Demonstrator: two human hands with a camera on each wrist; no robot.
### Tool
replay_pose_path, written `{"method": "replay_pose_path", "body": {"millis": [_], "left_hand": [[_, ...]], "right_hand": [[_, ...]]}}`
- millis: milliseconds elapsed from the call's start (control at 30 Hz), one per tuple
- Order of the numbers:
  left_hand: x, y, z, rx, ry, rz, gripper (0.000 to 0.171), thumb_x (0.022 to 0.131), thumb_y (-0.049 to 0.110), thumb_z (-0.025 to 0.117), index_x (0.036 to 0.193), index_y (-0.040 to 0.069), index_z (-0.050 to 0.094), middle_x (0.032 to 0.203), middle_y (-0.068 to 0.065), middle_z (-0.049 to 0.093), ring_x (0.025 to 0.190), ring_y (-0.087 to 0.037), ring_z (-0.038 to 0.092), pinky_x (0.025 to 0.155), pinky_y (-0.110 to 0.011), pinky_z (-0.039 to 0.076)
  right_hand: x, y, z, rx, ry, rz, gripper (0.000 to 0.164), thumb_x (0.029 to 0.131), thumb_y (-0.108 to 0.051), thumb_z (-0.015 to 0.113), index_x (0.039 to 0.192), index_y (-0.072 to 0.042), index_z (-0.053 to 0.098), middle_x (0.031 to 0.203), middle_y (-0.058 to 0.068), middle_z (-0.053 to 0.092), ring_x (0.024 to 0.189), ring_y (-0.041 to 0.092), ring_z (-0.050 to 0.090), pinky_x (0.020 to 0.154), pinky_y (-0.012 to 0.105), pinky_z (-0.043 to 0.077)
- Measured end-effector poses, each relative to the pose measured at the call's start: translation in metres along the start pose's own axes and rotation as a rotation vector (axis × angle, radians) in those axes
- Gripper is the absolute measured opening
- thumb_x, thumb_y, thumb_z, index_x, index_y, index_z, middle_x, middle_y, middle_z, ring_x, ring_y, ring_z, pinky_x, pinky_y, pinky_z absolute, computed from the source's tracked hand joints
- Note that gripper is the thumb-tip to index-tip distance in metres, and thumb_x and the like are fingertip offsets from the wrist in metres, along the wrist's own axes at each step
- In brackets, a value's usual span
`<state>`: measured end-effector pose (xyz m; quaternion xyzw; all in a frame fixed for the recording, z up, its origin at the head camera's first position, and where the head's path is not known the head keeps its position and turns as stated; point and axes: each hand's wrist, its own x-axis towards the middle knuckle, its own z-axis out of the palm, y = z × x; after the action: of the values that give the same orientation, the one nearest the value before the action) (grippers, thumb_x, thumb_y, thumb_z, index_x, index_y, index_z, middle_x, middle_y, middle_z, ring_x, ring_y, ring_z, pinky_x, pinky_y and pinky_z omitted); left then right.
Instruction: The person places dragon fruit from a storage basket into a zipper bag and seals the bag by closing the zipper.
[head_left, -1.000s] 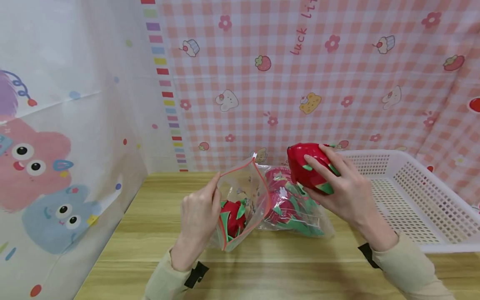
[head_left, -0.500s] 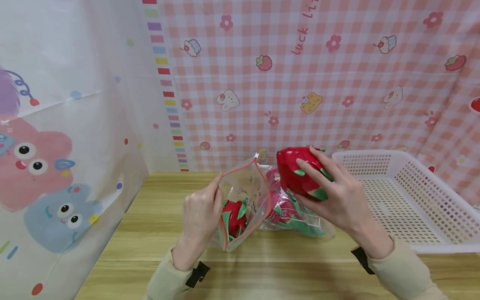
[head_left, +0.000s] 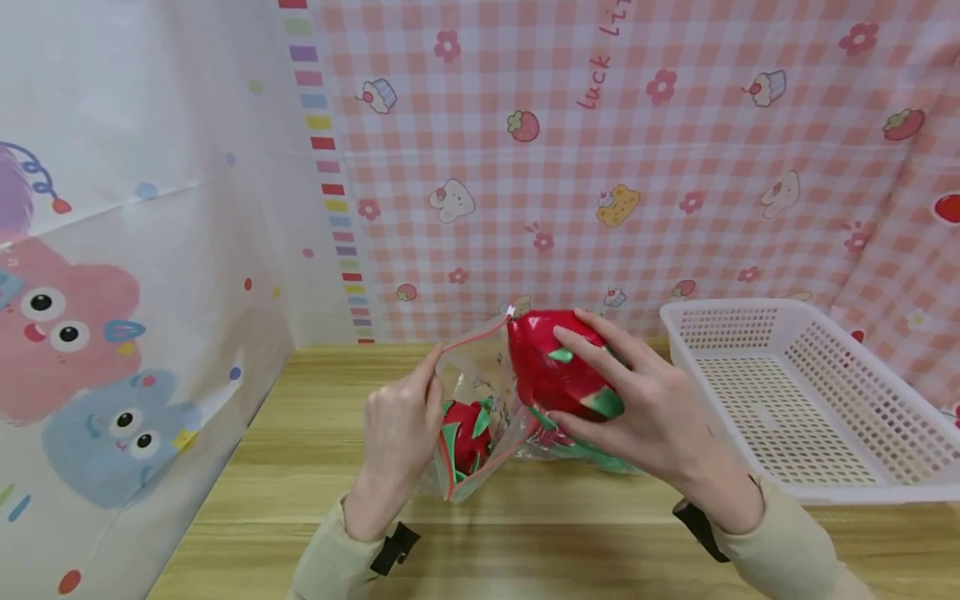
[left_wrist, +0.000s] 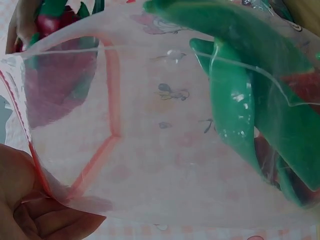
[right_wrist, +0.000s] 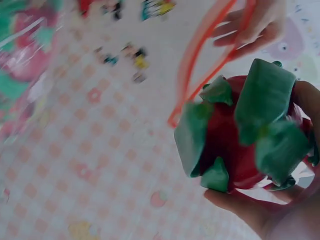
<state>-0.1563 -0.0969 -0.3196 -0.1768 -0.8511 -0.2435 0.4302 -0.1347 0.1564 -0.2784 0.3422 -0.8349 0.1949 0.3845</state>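
Observation:
My left hand (head_left: 401, 425) pinches the red-edged rim of a clear zip bag (head_left: 498, 367), whose mouth gapes toward me. Inside that bag lies one red dragon fruit (head_left: 471, 437) with green scales, shiny like a model. A second dragon fruit (head_left: 562, 362) is gripped by my right hand (head_left: 648, 408), fingers spread over its top and thumb below. It stands at the right side of the bag's mouth; in the right wrist view its green-scaled end (right_wrist: 250, 130) faces the camera. Behind it, a filled clear bag (head_left: 592, 454) of dragon fruits is mostly hidden.
A white perforated plastic basket (head_left: 847, 492) stands at the right of the wooden table (head_left: 300, 500). A pink checked cloth (head_left: 570, 167) hangs behind the table, and a white cartoon-print cloth (head_left: 180, 275) hangs along the left.
My right hand has carried the dragon fruit leftward and slightly down, from over the filled bag to the open bag's mouth. The left hand and its bag have hardly moved.

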Motion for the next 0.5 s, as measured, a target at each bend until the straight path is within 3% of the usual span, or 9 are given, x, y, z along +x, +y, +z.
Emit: {"method": "replay_pose_path", "body": {"millis": [167, 300, 500], "left_hand": [[0.0, 0.0, -0.001, 0.008, -0.008, -0.008, 0.029, 0.085, -0.003, 0.058, 0.111, -0.003, 0.068, 0.039, 0.001, 0.036, 0.039, -0.001, 0.011, 0.038, -0.012, 0.012], [0.0, 0.0, -0.001, 0.01, -0.005, -0.007, 0.028, 0.085, -0.002, 0.059, 0.112, -0.002, 0.068, 0.039, 0.001, 0.035, 0.038, -0.001, 0.012, 0.038, -0.012, 0.012], [0.0, -0.001, -0.002, 0.012, -0.005, -0.008, 0.028, 0.086, 0.0, 0.061, 0.113, -0.001, 0.068, 0.04, 0.0, 0.039, 0.037, -0.002, 0.015, 0.038, -0.012, 0.014]], "right_hand": [[0.011, -0.019, 0.008, 0.107, -0.068, 0.076, 0.082, 0.064, -0.037, 0.086, 0.137, -0.022, 0.051, 0.136, 0.007, 0.054, 0.107, 0.023, 0.064, 0.078, 0.039, 0.057], [0.017, -0.032, 0.015, 0.111, -0.154, 0.133, 0.081, 0.064, -0.042, 0.084, 0.136, -0.028, 0.05, 0.135, 0.0, 0.055, 0.102, 0.018, 0.065, 0.076, 0.035, 0.056], [0.02, -0.045, 0.025, 0.136, -0.295, 0.186, 0.076, 0.066, -0.046, 0.082, 0.134, -0.031, 0.052, 0.135, 0.002, 0.055, 0.098, 0.015, 0.066, 0.073, 0.03, 0.055]]}}
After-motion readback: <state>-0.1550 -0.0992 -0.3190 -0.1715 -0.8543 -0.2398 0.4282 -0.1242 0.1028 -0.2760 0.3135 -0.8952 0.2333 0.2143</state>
